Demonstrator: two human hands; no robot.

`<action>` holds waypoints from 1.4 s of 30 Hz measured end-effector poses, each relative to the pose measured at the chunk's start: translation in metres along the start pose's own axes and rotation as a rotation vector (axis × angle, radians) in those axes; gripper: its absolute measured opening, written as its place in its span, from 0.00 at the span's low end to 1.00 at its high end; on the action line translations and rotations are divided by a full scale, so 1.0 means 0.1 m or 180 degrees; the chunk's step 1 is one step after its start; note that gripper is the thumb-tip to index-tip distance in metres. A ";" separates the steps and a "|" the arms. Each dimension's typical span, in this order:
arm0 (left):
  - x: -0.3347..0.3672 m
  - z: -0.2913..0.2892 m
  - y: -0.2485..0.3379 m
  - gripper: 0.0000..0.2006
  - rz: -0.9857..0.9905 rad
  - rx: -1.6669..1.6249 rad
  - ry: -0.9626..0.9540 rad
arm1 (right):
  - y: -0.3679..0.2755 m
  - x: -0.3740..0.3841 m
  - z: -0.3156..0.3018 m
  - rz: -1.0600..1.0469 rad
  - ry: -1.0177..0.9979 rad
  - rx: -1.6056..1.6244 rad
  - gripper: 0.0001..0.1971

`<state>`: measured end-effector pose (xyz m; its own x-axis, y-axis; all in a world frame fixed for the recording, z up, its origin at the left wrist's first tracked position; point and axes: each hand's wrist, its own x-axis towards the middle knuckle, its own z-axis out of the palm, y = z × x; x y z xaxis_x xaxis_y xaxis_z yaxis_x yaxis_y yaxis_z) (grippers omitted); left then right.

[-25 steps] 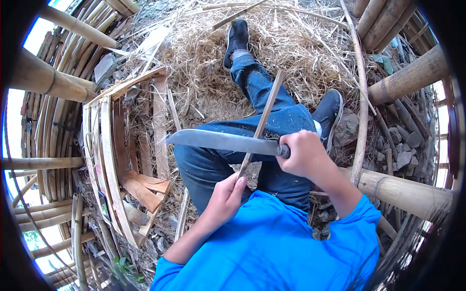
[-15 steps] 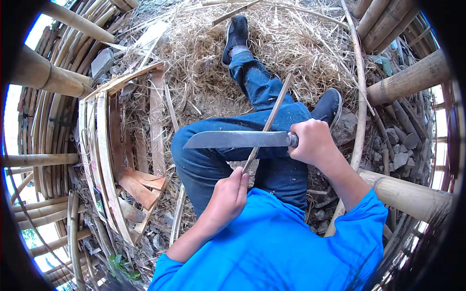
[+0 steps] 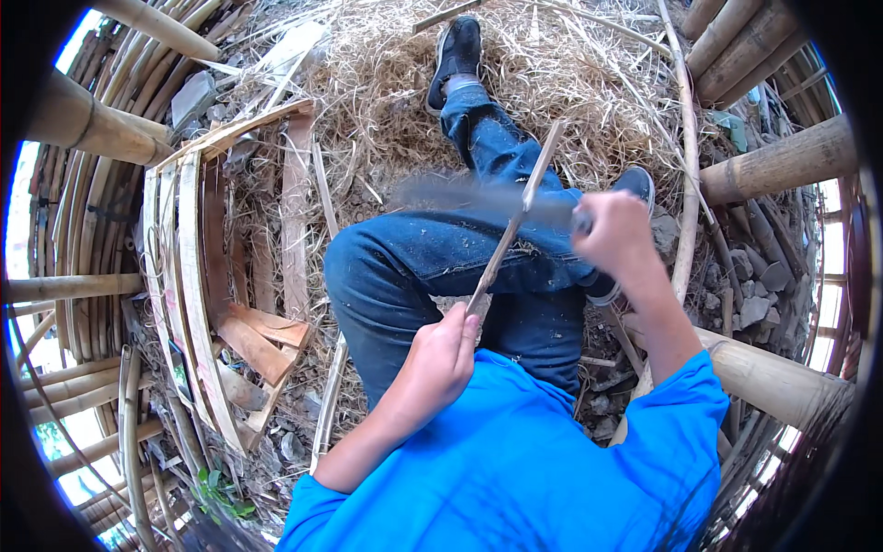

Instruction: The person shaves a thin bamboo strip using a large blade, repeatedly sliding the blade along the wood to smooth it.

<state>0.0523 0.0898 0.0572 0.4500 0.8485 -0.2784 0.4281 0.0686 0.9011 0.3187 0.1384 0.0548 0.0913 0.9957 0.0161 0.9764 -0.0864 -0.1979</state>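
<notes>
My left hand (image 3: 445, 354) is closed round the lower end of a thin wooden or bamboo strip (image 3: 504, 241), which slants up and away to the right over my legs. In my right hand (image 3: 618, 230) is the dark handle of a machete (image 3: 487, 200), its long blade pointing left and smeared by motion. The blade lies across the upper part of the strip, near a pale whittled patch; whether it touches there is too blurred to tell. My bent leg in blue jeans (image 3: 377, 276) is beneath both.
A slatted wooden crate (image 3: 191, 276) lies on its side at the left. Straw-like shavings (image 3: 368, 120) cover the ground ahead. Thick bamboo poles (image 3: 782, 161) stick in from both sides, and a long pole (image 3: 687, 166) runs along my right, beside broken stones (image 3: 754, 299).
My right hand and the machete have moved up and away along the strip, slightly rightward. My left hand stays on the strip's lower end, having shifted only a little.
</notes>
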 end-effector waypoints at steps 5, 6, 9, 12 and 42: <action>-0.31 -0.10 -0.23 0.09 -0.0250 -0.0071 -0.0402 | 1.50 0.19 -0.48 0.1760 0.0685 -0.0296 0.12; -0.33 -0.11 -0.27 0.10 -0.0332 -0.0047 -0.0472 | 1.49 0.08 -0.60 0.1596 0.0815 -0.0371 0.13; -0.23 -0.14 -0.32 0.10 -0.0368 -0.0339 -0.0371 | 0.84 -0.08 -0.52 0.1258 0.0671 0.0271 0.12; -0.15 -0.12 -0.29 0.10 -0.0518 -0.0634 -0.0407 | 0.09 -0.23 -0.27 0.0481 0.0197 0.0746 0.08; -0.15 -0.06 -0.06 0.13 -0.0017 -0.0987 -0.0538 | -0.39 -0.55 -0.24 -0.0214 -0.0128 0.0869 0.08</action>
<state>0.0381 0.0799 0.0583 0.5829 0.7506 -0.3112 0.1841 0.2510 0.9503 0.2805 0.0859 0.0847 0.0151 0.9999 0.0002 0.8907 -0.0133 -0.4544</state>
